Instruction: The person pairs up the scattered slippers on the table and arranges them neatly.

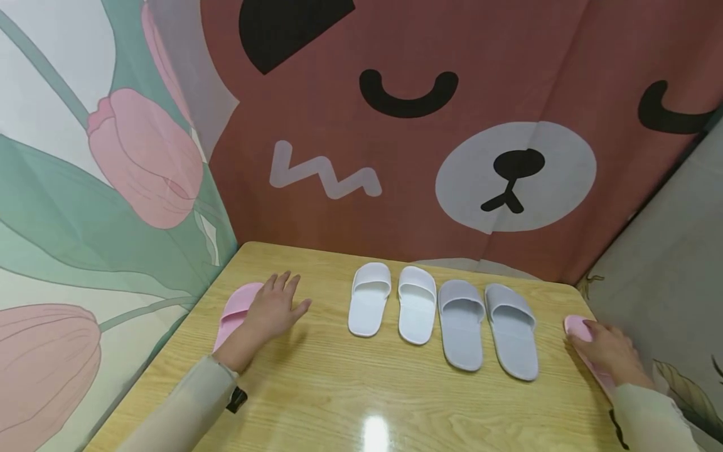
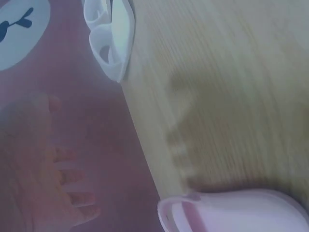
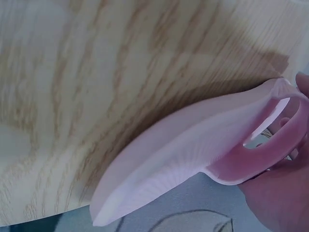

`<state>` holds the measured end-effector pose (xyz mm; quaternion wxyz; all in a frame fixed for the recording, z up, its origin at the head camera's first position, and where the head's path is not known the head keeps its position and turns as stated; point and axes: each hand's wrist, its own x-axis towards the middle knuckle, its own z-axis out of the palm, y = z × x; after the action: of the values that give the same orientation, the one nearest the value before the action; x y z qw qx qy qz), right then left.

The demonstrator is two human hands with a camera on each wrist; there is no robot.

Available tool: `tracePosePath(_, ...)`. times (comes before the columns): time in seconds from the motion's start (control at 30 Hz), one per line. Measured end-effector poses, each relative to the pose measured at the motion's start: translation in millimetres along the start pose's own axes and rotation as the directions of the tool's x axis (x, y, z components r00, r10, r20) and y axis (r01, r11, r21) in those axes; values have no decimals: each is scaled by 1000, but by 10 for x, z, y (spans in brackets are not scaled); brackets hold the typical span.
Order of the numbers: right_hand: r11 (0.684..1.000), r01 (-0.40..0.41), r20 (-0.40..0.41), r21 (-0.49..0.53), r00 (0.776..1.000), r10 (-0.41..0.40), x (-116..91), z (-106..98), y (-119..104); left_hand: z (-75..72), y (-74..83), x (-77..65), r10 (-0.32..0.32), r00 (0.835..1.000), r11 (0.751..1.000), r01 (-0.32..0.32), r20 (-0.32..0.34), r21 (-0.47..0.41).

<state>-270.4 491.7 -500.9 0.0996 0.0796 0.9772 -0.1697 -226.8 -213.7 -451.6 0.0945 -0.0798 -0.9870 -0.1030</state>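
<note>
At the table's left side lies a pink slipper point(image 1: 233, 314), partly hidden behind my left hand point(image 1: 273, 311). That hand hovers beside it with fingers spread and holds nothing; the left wrist view shows a gap between the hand point(image 2: 34, 179) and the slipper point(image 2: 246, 212). My right hand point(image 1: 612, 353) grips another pink slipper point(image 1: 578, 326) by the table's right edge. In the right wrist view the slipper point(image 3: 183, 140) is tilted, its strap end against the hand point(image 3: 280, 193); some fingers are hidden behind the strap.
Between my hands, a pair of white slippers point(image 1: 417, 320) stands beside a pair of grey slippers point(image 1: 513, 339) on the wooden table point(image 1: 339, 389). A brown bear-print cloth point(image 1: 407, 169) hangs behind the table; a flower-print cloth point(image 1: 56, 251) borders the left side.
</note>
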Motion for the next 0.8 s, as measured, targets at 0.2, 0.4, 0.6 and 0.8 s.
tracePosePath(0.2, 999, 31, 14, -7, 999, -31, -25, -16, 22, -5, -139, -24, -29, 1000, 999, 29, -4, -21)
tracePosePath(0.4, 1000, 27, 32, -5, 999, -27, -29, -4, 9, -13, -271, -37, -70, 997, 997, 71, 13, -25)
tracePosePath(0.6, 1000, -20, 31, -20, 999, 20, -5, 31, -13, -25, -391, -60, -119, 992, 992, 120, 51, -23)
tracePosePath(0.8, 999, -41, 56, -29, 998, 42, 8, 19, -47, 7, -499, -82, -165, 983, 985, 169, 78, -34)
